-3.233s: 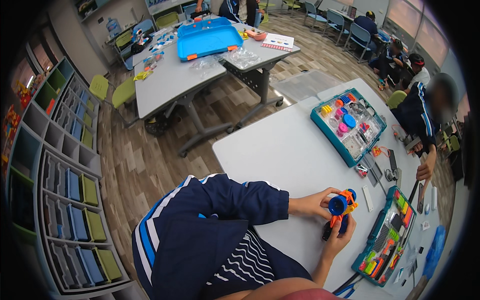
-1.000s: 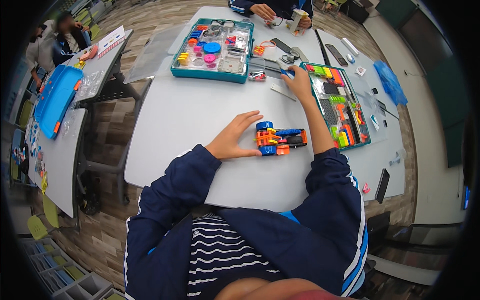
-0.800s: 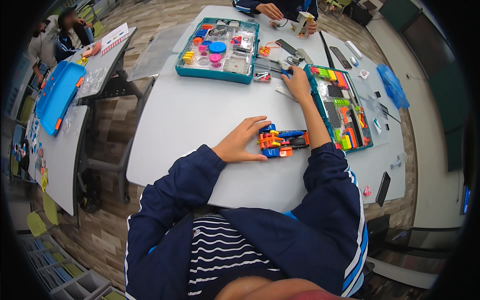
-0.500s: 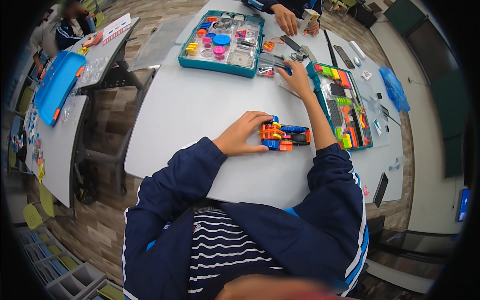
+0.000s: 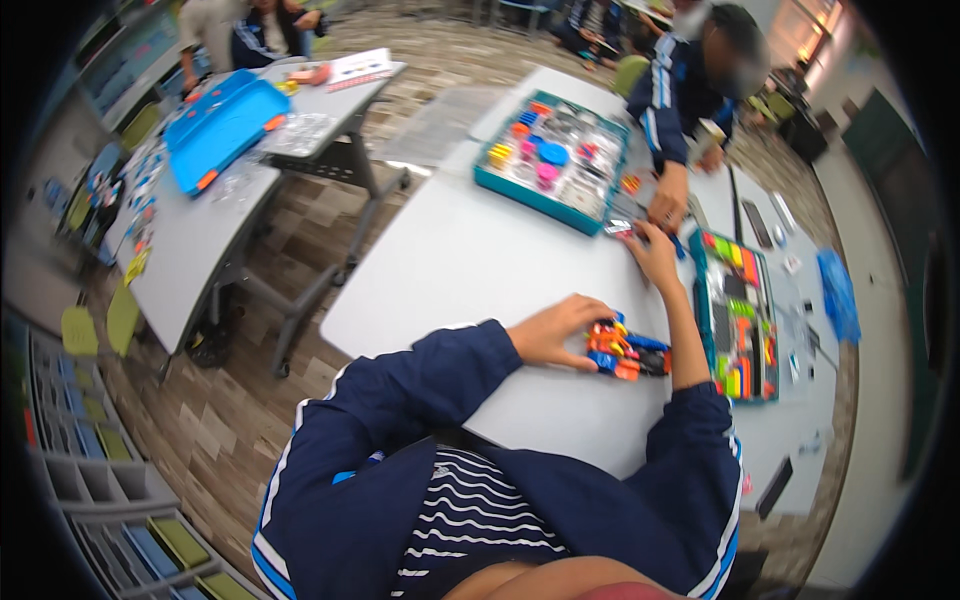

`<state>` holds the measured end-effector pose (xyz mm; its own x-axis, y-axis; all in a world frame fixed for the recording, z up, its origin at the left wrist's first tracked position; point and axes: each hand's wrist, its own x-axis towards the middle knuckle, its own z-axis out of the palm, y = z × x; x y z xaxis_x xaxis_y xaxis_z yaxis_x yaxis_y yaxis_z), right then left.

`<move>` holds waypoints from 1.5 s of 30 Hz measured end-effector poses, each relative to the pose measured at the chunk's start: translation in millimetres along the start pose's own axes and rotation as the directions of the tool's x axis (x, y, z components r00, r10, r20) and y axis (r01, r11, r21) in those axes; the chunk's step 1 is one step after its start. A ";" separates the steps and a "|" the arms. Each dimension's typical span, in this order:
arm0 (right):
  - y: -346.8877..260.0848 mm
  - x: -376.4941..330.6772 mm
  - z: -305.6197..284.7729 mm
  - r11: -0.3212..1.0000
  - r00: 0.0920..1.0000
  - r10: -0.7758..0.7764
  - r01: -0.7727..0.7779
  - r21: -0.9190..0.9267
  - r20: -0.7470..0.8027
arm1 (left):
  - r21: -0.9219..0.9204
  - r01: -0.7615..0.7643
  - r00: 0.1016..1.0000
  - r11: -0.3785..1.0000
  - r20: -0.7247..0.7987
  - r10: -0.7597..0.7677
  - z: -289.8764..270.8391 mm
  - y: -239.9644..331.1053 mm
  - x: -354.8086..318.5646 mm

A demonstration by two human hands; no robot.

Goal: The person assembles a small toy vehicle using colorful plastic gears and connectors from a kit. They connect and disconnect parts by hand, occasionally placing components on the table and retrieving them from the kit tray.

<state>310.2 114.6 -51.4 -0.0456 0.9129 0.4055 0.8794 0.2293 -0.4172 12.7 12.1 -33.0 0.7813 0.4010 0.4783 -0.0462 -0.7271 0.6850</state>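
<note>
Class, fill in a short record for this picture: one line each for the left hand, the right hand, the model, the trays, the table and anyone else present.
left hand: left hand rests on the toy model, steadying it
right hand: right hand reaches forward to small parts lying between the two trays
model: toy model, orange and blue, lies on the table
trays: teal parts tray ahead; second parts tray on the right
table: white table
others: another person's hand near the right hand
</note>
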 end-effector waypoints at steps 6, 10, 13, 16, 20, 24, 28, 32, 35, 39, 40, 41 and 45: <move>-1.5 -0.9 0.1 0.999 0.999 -0.038 0.038 -0.006 -0.013 | -0.004 0.001 1.000 1.000 0.005 -0.001 1.0 0.1 -0.9; -6.1 -5.5 -8.5 1.000 0.998 0.030 -0.029 -0.004 0.053 | -0.017 0.007 1.000 1.000 0.015 -0.007 0.6 -0.5 -0.3; -14.1 -17.2 -13.7 0.984 0.998 -0.042 0.035 -0.173 -0.036 | 0.004 0.019 1.000 1.000 0.019 -0.019 -0.9 -0.6 0.1; -18.9 -33.0 -20.1 0.974 1.000 -0.014 0.008 -0.227 -0.023 | 0.009 0.036 0.999 0.999 0.018 -0.036 -3.7 0.4 0.1; -19.5 -64.7 -20.9 0.980 0.996 0.080 -0.087 -0.178 -0.046 | 0.046 0.039 0.999 0.998 0.004 -0.039 -6.8 4.6 1.5; -14.3 -86.3 -16.7 0.995 0.977 0.007 -0.028 -0.096 -0.211 | 0.009 0.078 0.997 0.997 0.022 -0.078 -10.3 9.6 2.4; -5.1 -86.6 -20.0 0.998 0.972 0.057 -0.050 0.036 -0.229 | 0.042 0.120 0.993 0.992 -0.002 -0.120 -11.2 12.5 2.7; 0.0 -85.5 -21.2 0.992 0.948 0.086 -0.111 -0.063 -0.307 | 0.078 0.146 0.989 0.986 -0.050 -0.142 -19.8 7.4 2.3; 1.9 -86.1 -20.1 0.980 0.935 0.113 -0.160 -0.117 -0.336 | 0.056 0.182 0.982 0.982 -0.059 -0.179 -27.4 1.0 -0.2; 0.7 -87.9 -19.9 0.977 0.925 0.119 -0.175 -0.125 -0.362 | -0.037 0.175 0.979 0.984 -0.100 -0.178 -32.1 -9.7 -3.6; -0.9 -89.4 -20.2 0.980 0.917 0.080 -0.144 -0.137 -0.390 | -0.073 0.185 0.976 0.980 -0.105 -0.192 -31.3 -12.1 -3.9; -3.5 -90.5 -20.0 0.979 0.908 0.088 -0.155 -0.131 -0.410 | -0.056 0.213 0.971 0.976 -0.099 -0.217 -32.5 -15.2 -4.6; -24.0 -101.5 -16.2 0.981 0.862 0.157 -0.080 0.176 -0.481 | -0.027 0.205 0.970 0.978 -0.129 -0.207 -34.9 -23.6 -5.6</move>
<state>301.4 11.0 -69.4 0.3267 0.6609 0.6757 0.7831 0.2110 -0.5850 -12.3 46.4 -32.7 0.6869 0.6113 0.3930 0.0981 -0.6138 0.7833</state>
